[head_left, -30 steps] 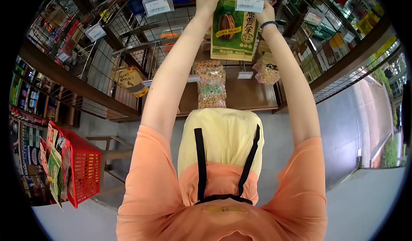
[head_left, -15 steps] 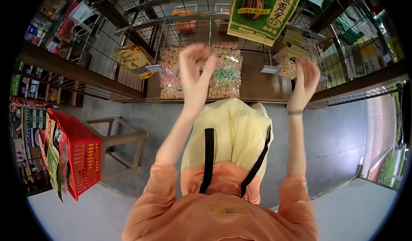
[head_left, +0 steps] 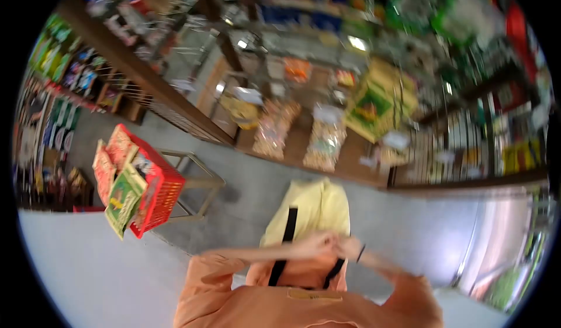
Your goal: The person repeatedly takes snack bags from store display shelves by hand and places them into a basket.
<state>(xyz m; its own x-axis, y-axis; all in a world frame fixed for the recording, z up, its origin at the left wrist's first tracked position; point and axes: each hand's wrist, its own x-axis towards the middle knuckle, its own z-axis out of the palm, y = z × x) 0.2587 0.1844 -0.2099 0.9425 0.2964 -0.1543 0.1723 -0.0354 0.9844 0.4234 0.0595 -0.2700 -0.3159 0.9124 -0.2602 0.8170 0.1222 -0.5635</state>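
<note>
My left hand (head_left: pixel 319 244) and my right hand (head_left: pixel 349 248) meet in front of my body, over the yellow and orange apron (head_left: pixel 315 202) with black straps. Both are smeared by motion, and their fingers cannot be told apart. No object shows in either hand. Beyond the hands, two clear bags of peanuts, a left bag (head_left: pixel 277 128) and a right bag (head_left: pixel 326 140), lie on the low brown shelf. A green and yellow sunflower seed bag (head_left: pixel 373 104) stands right of them.
To the left, a red basket (head_left: pixel 163 202) full of packets rests on a stool (head_left: pixel 204 183). A small yellowish packet (head_left: pixel 241 111) sits at the shelf's left. Wire racks with blurred goods rise behind, and the grey floor (head_left: pixel 239 205) runs below the shelf.
Both hands have come away from the shelf, down and inward to my body, and now meet. The view has turned and tilted, so the shelf and basket appear shifted.
</note>
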